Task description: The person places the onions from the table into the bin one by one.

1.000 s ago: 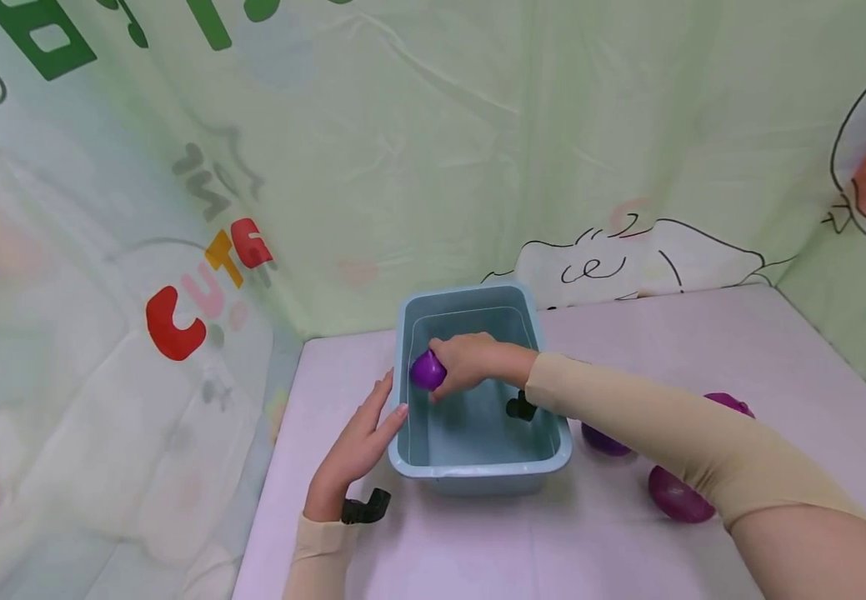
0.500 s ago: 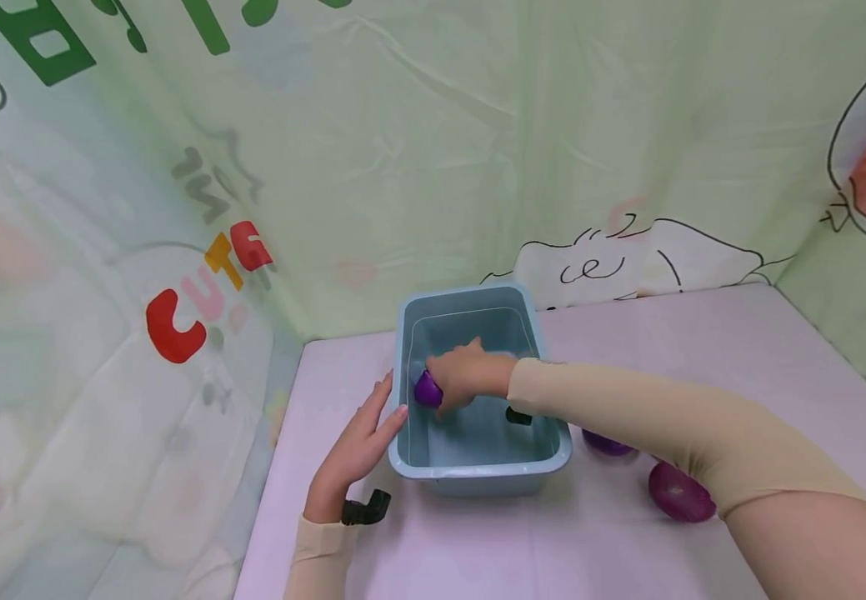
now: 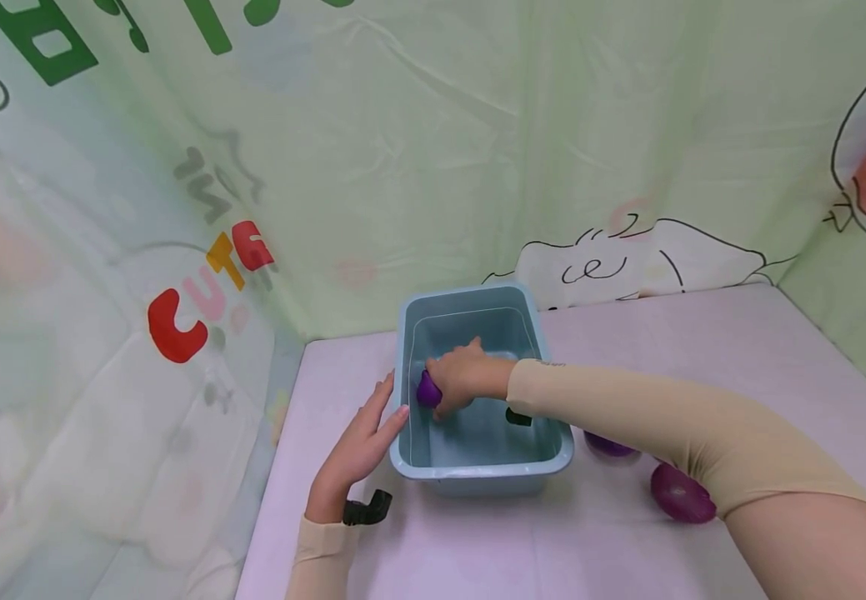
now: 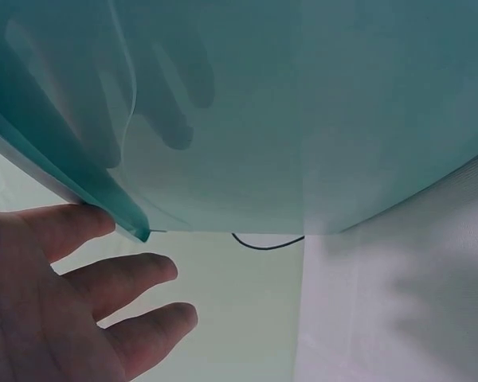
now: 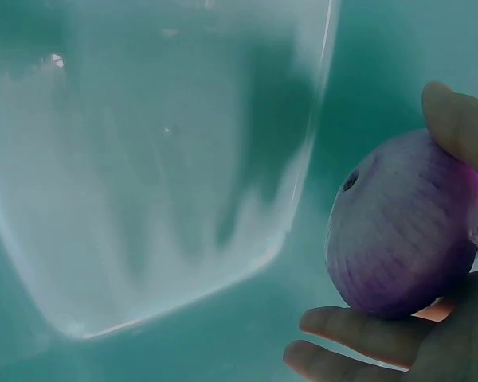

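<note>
Inside the light-blue plastic bin (image 3: 478,477), my right hand (image 3: 464,377) holds a purple onion (image 3: 428,390) near the left wall. The right wrist view shows that onion (image 5: 410,227) between the thumb (image 5: 462,127) on one side and the fingers (image 5: 366,334) on the other, above the bin's floor (image 5: 167,199). My left hand (image 3: 356,442) lies along the bin's left rim from outside, fingers straight and thumb at the edge. In the left wrist view, spread fingers (image 4: 127,282) stand by the rim, one fingertip right at it.
To the right of the bin, a purple onion (image 3: 610,444) and a reddish-purple round one (image 3: 682,493) lie on the pale table (image 3: 470,550), partly behind my right sleeve (image 3: 628,408). A printed curtain (image 3: 402,167) closes off the back and left.
My right hand has gone down and slightly toward me in the bin with the onion, then stayed nearly still. The sleeve now covers another purple thing on the table. The left hand has not moved.
</note>
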The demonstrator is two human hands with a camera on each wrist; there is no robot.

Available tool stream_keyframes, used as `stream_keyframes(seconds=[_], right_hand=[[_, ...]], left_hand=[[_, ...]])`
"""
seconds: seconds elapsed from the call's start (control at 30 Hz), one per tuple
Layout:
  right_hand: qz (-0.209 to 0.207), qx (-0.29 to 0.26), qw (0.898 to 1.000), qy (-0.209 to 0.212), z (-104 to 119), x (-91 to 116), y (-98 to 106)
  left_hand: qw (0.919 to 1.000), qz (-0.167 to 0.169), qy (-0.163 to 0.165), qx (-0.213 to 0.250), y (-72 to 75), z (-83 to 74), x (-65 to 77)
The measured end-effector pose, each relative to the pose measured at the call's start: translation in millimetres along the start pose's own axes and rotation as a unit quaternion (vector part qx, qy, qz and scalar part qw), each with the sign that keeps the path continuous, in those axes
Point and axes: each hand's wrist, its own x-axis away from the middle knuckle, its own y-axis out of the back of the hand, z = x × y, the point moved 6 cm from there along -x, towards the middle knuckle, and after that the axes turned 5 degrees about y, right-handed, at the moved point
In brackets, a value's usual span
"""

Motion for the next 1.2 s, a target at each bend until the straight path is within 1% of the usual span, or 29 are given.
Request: stream_keyframes(seconds=[0.17,0.3,0.37,0.53,0.63,0.83,1.0,1.2], right_hand=[[0.001,0.002,1.0,0.003,-0.1,-0.2,0.1],[-0.005,0.016,1.0,0.005,0.5,-0.3,0.9],[-0.008,0.023,1.0,0.006,0.8,-0.4,1.4],[-0.007,0.031,0.999,0.006,1.1,-1.3,1.8],[-0.006,0.034,0.999,0.007,1.0,-1.8,2.5],[-0.003,0.034,0.999,0.004,-1.2,1.5,6.2],[-0.009,0.026,0.999,0.017,-1.5,8.1,12.8],[-0.025,0.012,0.999,0.027,1.2,30.7,30.0]], left_hand=[[1.0,-0.003,0.003,0.001,0.0,0.5,0.4],[1.0,-0.003,0.001,0.001,-0.1,1.3,-0.6],[1.0,-0.003,0.001,-0.002,-0.8,7.4,-2.6],[0.9998,-0.007,0.005,-0.019,-3.0,32.2,-8.7],[0.9997,-0.007,0.004,-0.025,-2.5,38.9,-9.9],[0.9997,0.003,-0.004,-0.023,-2.2,38.9,-9.5],[0.9994,0.005,0.008,-0.035,-2.4,38.4,-8.6],[0.9991,0.006,0.012,-0.04,-2.9,40.9,-8.9]])
